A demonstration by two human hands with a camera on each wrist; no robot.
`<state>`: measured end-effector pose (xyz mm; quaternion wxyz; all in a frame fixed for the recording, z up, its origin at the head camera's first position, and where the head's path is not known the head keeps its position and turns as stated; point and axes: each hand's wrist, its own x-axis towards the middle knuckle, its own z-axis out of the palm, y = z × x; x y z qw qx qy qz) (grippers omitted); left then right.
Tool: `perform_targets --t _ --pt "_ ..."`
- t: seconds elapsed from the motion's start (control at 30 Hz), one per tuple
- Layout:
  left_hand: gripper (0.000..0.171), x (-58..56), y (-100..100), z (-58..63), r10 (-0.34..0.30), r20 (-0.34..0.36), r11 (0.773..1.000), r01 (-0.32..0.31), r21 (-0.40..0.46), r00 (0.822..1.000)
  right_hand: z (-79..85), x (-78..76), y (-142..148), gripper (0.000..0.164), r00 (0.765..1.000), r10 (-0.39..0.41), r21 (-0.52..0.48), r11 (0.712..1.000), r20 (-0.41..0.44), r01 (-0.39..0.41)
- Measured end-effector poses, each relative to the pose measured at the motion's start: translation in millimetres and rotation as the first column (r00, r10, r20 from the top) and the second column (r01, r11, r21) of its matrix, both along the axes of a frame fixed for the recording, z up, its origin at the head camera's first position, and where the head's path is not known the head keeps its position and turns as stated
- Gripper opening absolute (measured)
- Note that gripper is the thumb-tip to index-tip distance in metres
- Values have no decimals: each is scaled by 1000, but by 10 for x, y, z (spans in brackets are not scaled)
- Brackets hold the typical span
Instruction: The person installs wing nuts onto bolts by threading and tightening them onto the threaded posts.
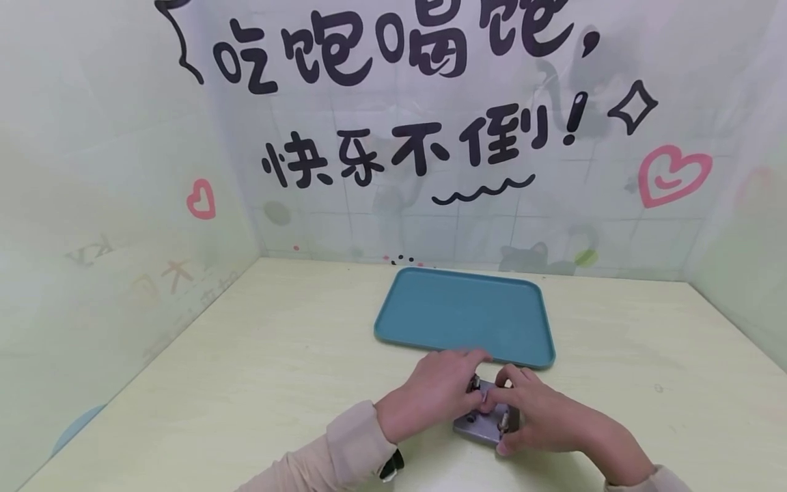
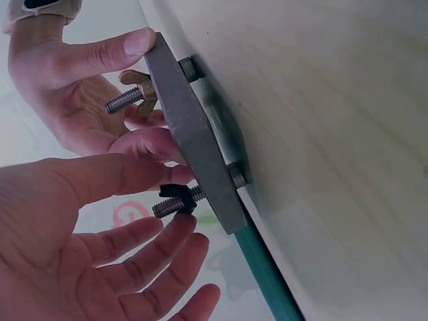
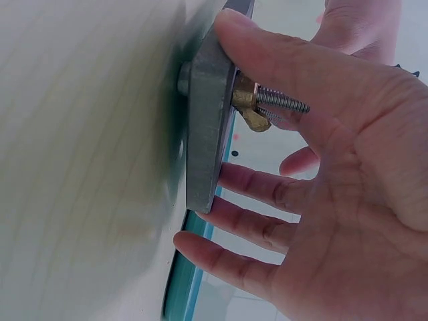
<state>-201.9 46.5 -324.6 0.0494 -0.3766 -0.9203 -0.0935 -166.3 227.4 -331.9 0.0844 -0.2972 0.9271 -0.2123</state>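
A grey metal plate (image 1: 479, 430) carries threaded bolts, their round heads underneath at the table side. My left hand (image 1: 433, 386) is at the plate's left side. Its thumb and a finger pinch a black wing nut (image 2: 179, 198) on one bolt; the other fingers are spread loosely below. From the right, my right hand (image 1: 547, 413) grips the plate, thumb (image 3: 242, 27) on the near edge and fingertips at the far edge. Close to that thumb, a brass wing nut (image 3: 245, 100) sits on another bolt. The hands partly cover the plate in the head view.
Just beyond the hands, a blue-green tray (image 1: 461, 311) lies on the pale wood-look table (image 1: 277, 348). A printed white backdrop (image 1: 393, 225) rises behind the table, with similar walls at both sides. A blue shape (image 1: 76, 427) shows at the lower left wall.
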Motion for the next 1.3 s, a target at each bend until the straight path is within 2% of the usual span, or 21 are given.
perform_targets --t 0.1,0.37,0.43,0.63,0.77,0.93,1.1,1.3 --pt "42 -6 8 -1 -5 5 1000 5 -5 1000 -1 2 6 31 1000 1 -3 1000 -10 -2" --pt "47 -17 19 1 -65 49 997 63 45 997 -17 3 12 33 999 19 -24 1000 -38 -19" --pt "48 -13 17 5 -67 41 997 66 35 997 -18 2 11 33 999 21 -24 999 -41 -22" --pt "45 0 6 16 -33 -34 999 33 -5 999 -7 -1 7 32 1000 18 -6 1000 -23 -18" --pt "44 6 0 25 -5 -23 1000 5 -11 1000 -3 2 7 32 1000 12 3 1000 -25 -12" --pt "41 3 -9 19 -9 14 1000 10 -11 1000 -6 -2 9 31 1000 4 0 1000 -3 -4" --pt "41 2 -17 2 -13 -4 1000 13 -14 1000 -9 -3 4 31 1000 2 2 1000 3 -2" --pt "44 5 1 -14 16 -36 999 -18 -41 999 -14 4 1 31 1000 -7 4 1000 5 7"
